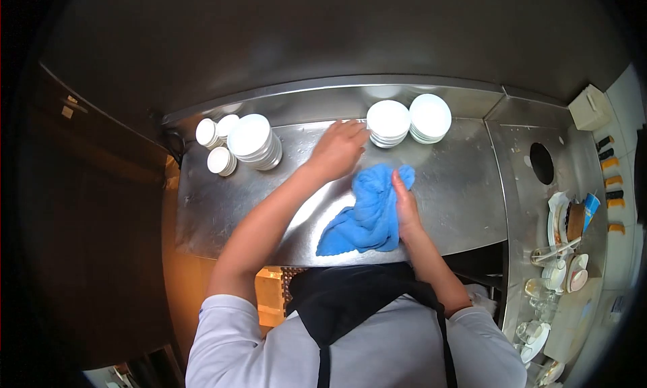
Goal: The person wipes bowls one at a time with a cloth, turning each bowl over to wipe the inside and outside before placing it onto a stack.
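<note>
My left hand (340, 148) reaches over the steel counter (296, 142), fingers loosely apart, its fingertips right at the left side of a short stack of white bowls (389, 120). A second stack of white bowls (430, 116) stands just to the right of it. In my right hand (406, 206) is a bunched blue cloth (373, 209), gripped with the thumb on top; one corner of it hangs toward the counter's front edge. The cloth hides most of the right fingers.
At the left stand a taller stack of white bowls (253, 138) and several small white dish stacks (221, 161). A side counter on the right has a round hole (541, 163), used plates (558, 216) and glasses (536, 288). Knives (613, 180) hang on the right wall.
</note>
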Available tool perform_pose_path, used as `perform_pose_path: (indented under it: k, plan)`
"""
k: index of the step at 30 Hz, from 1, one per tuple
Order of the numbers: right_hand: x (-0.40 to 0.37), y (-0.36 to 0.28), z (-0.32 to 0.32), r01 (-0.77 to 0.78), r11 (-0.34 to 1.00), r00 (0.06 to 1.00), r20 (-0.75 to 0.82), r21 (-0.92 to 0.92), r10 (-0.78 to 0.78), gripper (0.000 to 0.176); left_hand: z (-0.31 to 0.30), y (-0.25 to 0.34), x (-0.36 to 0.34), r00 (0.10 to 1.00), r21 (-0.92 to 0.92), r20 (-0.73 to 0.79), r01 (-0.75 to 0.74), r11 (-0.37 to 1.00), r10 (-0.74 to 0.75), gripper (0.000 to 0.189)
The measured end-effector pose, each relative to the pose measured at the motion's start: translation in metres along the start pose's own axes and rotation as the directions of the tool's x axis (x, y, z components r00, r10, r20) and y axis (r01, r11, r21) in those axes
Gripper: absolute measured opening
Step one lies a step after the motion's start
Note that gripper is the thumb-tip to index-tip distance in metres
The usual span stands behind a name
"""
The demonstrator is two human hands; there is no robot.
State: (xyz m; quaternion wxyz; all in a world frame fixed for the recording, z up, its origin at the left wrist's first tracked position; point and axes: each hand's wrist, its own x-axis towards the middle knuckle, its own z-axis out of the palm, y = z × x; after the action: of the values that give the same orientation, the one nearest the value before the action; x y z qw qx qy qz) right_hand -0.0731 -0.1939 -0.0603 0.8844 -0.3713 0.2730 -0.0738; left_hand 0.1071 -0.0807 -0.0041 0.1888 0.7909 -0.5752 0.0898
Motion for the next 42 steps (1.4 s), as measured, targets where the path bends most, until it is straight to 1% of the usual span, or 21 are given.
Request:
perform_pose_path:
  k: [2,5,6,8,12,18,21,25,27,28,30,31,32,33,34,35,37,38,40,41,42]
  plan:
    - [-0.007,-0.003,0.002,0.002,1.0,1.0,-0.004,-0.021,-0.002,0.056,0.038,0.0,0.025,0.999,0.009,-0.022,-0.037,0.999,0.037,0.039]
    - [-0.017,-0.009,-0.003,0.01,0.999,0.999,-0.043,-0.034,-0.011,0.056,0.05,0.01,0.054,0.988,0.036,0.152,0.027,0.999,-0.032,0.038]
    - [-0.018,-0.01,-0.008,0.013,0.999,0.999,-0.051,-0.03,-0.014,0.057,0.046,0.011,0.065,0.939,0.079,0.338,0.041,0.996,-0.065,0.037]
    - [-0.018,-0.01,-0.02,0.019,1.0,0.998,-0.064,-0.011,-0.02,0.057,0.031,0.012,0.086,0.738,0.179,0.658,0.039,0.983,-0.149,0.033]
    - [-0.012,-0.006,-0.043,0.032,0.998,0.995,-0.092,0.058,-0.026,0.057,0.035,0.0,0.075,0.87,0.015,0.48,0.114,0.993,-0.107,0.022]
    - [-0.015,-0.014,-0.033,0.041,0.996,0.997,-0.07,0.083,-0.035,0.058,0.043,-0.002,0.07,0.885,0.041,0.461,0.045,0.998,-0.059,0.019]
    - [-0.013,-0.015,-0.025,0.046,0.995,0.998,-0.037,0.085,-0.043,0.059,0.044,-0.002,0.066,0.931,-0.052,0.351,0.124,0.991,-0.098,0.018]
    - [-0.001,0.001,-0.039,0.038,0.998,0.996,-0.084,0.05,-0.034,0.06,0.032,0.005,0.064,0.941,-0.318,0.16,0.334,0.887,-0.297,0.019]
    - [-0.003,0.009,-0.039,0.223,0.974,0.962,-0.168,0.038,-0.213,0.06,0.017,0.015,0.057,0.898,-0.468,0.148,0.433,0.77,-0.415,0.022]
    - [-0.004,0.011,-0.035,0.314,0.949,0.93,-0.21,0.029,-0.302,0.059,0.018,0.018,0.049,0.901,-0.645,0.09,0.377,0.664,-0.424,0.023]
    - [-0.007,0.009,-0.02,0.513,0.858,0.843,-0.178,-0.021,-0.508,0.056,0.023,0.029,0.025,0.886,-0.904,-0.007,0.192,0.381,-0.464,0.024]
    - [-0.012,0.005,-0.008,0.6,0.798,0.785,-0.16,-0.045,-0.599,0.054,0.017,0.04,0.013,0.899,-0.958,0.1,0.203,0.203,-0.427,0.029]
    - [-0.015,-0.004,0.006,0.707,0.592,0.634,-0.023,-0.387,-0.773,0.052,0.027,0.05,-0.002,0.886,-0.944,0.125,0.245,0.221,-0.446,0.027]
    - [-0.017,-0.017,0.024,0.72,0.267,0.484,0.187,-0.641,-0.855,0.049,0.046,0.054,-0.023,0.9,-0.827,0.136,0.334,0.452,-0.415,0.027]
    - [-0.014,-0.023,0.032,0.69,0.138,0.484,0.311,-0.711,-0.818,0.047,0.034,0.08,-0.033,0.928,-0.765,0.008,0.245,0.595,-0.371,0.025]
    - [-0.011,-0.03,0.04,0.665,-0.006,0.476,0.43,-0.747,-0.767,0.045,0.043,0.083,-0.044,0.924,-0.785,-0.062,0.188,0.591,-0.377,0.022]
    - [0.001,-0.042,0.046,0.665,0.214,0.671,0.448,-0.715,-0.591,0.04,0.031,0.081,-0.062,0.891,-0.809,0.1,0.332,0.486,-0.443,0.019]
    - [0.007,-0.047,0.051,0.606,0.523,0.78,0.315,-0.6,-0.541,0.04,0.025,0.081,-0.071,0.862,-0.809,0.192,0.409,0.421,-0.469,0.018]
    - [0.017,-0.056,0.062,0.306,0.934,0.949,0.13,-0.184,-0.286,0.039,0.015,0.095,-0.071,0.83,-0.915,-0.004,0.222,0.337,-0.557,0.015]
    - [0.034,-0.039,0.051,0.213,0.965,0.973,0.118,-0.152,-0.196,0.038,0.006,0.103,-0.065,0.784,-0.935,-0.122,0.115,0.336,-0.608,0.016]
    - [0.029,-0.021,0.06,0.353,0.917,0.936,0.078,-0.187,-0.345,0.038,0.001,0.098,-0.066,0.759,-0.93,-0.149,0.111,0.351,-0.634,0.015]
